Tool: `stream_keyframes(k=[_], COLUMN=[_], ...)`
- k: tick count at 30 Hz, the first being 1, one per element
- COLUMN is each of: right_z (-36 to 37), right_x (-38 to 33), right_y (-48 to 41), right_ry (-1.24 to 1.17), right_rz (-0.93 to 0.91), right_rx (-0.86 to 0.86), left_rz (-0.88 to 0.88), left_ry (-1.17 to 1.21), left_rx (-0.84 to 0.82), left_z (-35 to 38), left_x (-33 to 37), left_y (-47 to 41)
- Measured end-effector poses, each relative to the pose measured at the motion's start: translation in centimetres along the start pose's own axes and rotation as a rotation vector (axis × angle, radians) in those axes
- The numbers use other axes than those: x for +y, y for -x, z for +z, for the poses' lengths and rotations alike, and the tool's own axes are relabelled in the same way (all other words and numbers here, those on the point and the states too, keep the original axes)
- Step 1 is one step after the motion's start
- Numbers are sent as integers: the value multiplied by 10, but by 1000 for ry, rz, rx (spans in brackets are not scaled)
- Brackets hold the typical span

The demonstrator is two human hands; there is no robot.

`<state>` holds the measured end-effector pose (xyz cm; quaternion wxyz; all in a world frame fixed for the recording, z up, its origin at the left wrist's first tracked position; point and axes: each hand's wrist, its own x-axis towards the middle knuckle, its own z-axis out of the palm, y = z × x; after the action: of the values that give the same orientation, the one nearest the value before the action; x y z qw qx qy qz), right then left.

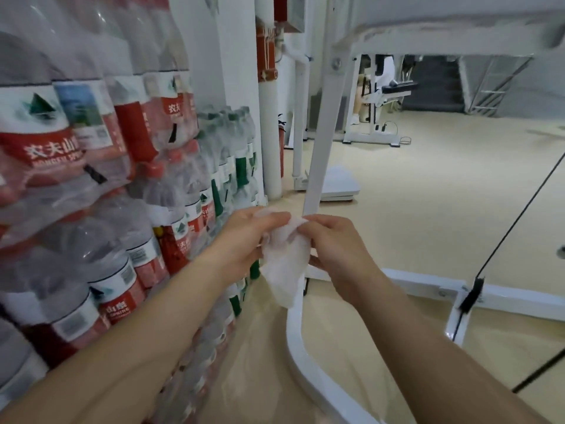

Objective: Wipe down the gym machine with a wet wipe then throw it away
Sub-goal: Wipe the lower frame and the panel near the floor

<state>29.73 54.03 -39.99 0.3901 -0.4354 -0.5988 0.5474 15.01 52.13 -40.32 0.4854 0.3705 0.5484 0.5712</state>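
- Gym room with a beige floor [428, 215], a white column [270, 142] at the rear left and blurred equipment beyond.
- The wet wipe [284, 264], white and crumpled, is held in the air between both hands, just in front of the gym machine [321, 133] and its slanted white upright.
- The left hand [244, 237], fingers curled, pinches the wipe's upper left edge.
- The right hand [336, 243] pinches the upper right edge with its fingertips.
- The machine's curved base tube [301, 347] lies on the floor below the wipe.
- 1 black cable [513, 221] runs diagonally at right.
- The bottled water packs [91, 179], shrink-wrapped with red and green labels, are stacked along the left.
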Motion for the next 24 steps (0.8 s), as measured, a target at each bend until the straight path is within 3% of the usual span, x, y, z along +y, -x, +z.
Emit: stream_keyframes(k=[3, 5, 7, 9, 12, 17, 21, 24], right_z=[0, 5, 9, 11, 17, 5, -41, -91], right_x=[-39, -69, -94, -121, -192, -284, -350, -373], right_y=[1, 0, 7, 20, 45, 69, 69, 53], right_ry=[-274, -266, -79, 274, 802, 1075, 820, 710], right_rz=[138, 135, 63, -64, -291, -431, -215, -38], right_rx=[-19, 2, 16, -1, -5, -6, -101, 88], left_rz=[-17, -53, -7, 94, 87, -35, -35, -58], left_ry=[200, 218, 26, -85, -142, -225, -288, -344], left_rx=[-20, 43, 156, 202, 208, 248, 206, 153], left_z=[-5, -6, -1, 1, 1, 17, 42, 70], left_x=[31, 57, 76, 95, 145, 197, 233, 266], left_y=[5, 1, 2, 8, 28, 44, 50, 53])
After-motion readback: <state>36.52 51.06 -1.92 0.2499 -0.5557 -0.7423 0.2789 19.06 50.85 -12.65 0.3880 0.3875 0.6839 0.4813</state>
